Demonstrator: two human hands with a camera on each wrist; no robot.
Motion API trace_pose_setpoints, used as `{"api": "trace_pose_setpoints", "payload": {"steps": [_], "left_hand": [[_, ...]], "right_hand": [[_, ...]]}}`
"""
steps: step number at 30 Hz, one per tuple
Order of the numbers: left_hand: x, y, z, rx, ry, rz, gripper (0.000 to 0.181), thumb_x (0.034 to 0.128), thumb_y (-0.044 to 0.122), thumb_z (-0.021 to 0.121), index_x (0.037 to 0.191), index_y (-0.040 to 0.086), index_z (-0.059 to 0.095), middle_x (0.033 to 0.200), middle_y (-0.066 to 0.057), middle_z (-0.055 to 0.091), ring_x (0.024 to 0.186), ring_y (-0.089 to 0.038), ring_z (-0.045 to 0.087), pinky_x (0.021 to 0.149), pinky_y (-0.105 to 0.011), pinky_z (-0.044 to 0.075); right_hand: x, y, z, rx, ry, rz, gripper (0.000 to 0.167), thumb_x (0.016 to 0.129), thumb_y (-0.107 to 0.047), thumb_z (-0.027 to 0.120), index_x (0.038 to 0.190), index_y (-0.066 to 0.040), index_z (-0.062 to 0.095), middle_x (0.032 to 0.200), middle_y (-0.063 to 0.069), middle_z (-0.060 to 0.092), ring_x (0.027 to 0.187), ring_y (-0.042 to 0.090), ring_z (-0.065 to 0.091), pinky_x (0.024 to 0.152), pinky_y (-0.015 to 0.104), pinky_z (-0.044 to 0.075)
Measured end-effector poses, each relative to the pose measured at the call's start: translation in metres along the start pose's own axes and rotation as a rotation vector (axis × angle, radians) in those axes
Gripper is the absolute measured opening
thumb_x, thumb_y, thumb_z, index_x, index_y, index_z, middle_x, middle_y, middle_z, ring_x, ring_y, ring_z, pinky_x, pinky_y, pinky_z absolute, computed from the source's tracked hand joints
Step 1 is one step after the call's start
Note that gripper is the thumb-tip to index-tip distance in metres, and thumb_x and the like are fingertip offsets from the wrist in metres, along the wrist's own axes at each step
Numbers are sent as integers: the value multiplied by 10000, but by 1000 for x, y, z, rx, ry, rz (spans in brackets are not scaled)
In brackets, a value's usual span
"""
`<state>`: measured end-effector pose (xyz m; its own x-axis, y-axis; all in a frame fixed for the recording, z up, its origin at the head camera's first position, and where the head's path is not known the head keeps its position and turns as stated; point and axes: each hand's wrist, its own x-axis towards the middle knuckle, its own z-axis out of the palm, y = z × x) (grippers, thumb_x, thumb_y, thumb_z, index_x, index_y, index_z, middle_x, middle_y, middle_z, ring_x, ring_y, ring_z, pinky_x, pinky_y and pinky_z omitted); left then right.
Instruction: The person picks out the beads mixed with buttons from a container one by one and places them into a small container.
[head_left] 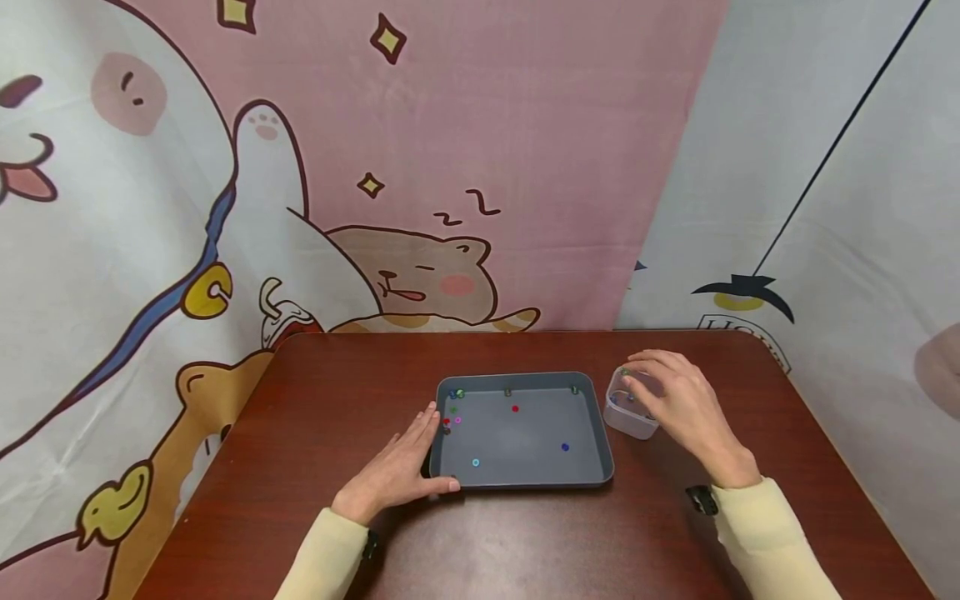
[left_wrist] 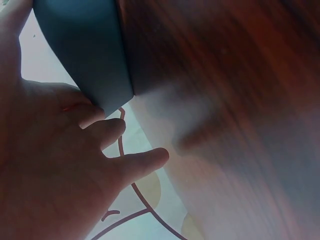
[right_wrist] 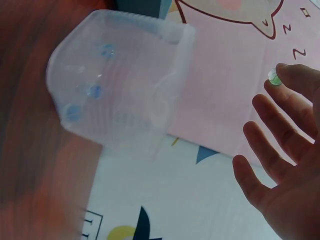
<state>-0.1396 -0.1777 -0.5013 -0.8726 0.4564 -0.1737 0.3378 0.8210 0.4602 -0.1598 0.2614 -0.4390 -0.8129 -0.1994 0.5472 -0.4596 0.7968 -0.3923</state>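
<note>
Between thumb and index finger, the right hand [head_left: 678, 406] pinches a small clear-and-green bead [right_wrist: 274, 77], above a translucent plastic box [head_left: 632, 422]. In the right wrist view the other fingers of that hand [right_wrist: 290, 140] are spread, and a few blue beads [right_wrist: 94, 91] show through the box [right_wrist: 120, 80]. The left hand [head_left: 397, 467] rests with extended fingers against the left side of a grey tray [head_left: 525, 475], thumb at its front left corner. In the left wrist view the left hand [left_wrist: 60, 150] touches the dark tray wall [left_wrist: 90, 50].
Scattered in the tray are several small beads, among them a red one [head_left: 515, 408], a dark blue one [head_left: 566, 447] and a light blue ring [head_left: 476, 462]. More lie near its left edge. The brown table [head_left: 360, 367] ends at a printed cloth [head_left: 555, 167].
</note>
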Motion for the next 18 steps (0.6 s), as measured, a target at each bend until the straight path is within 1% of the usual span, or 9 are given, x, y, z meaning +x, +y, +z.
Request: {"api": "trace_pose_setpoints", "payload": {"steps": [8,18], "left_hand": [[0,-1,0,-6,-1,5,1162,858,684,724,1657,48,168,1740,-62,48,1588,-284,124,1185,-653,237],[0,0,0,-19,-4,-2,1160,859,674,731,1660,59,162,1742,-58,49,1589,-283,121,1191,-643,233]], "right_hand": [[-13,13,1,-20,-25,49,214,863,-86,836,1059,-18,783,1159,149,711,1140,387,590,915,641,440],[-25,31,5,-64,-37,55,215,835,-72,858,1031,-21,785,1142,175,712,1081,401,606,851,638,452]]}}
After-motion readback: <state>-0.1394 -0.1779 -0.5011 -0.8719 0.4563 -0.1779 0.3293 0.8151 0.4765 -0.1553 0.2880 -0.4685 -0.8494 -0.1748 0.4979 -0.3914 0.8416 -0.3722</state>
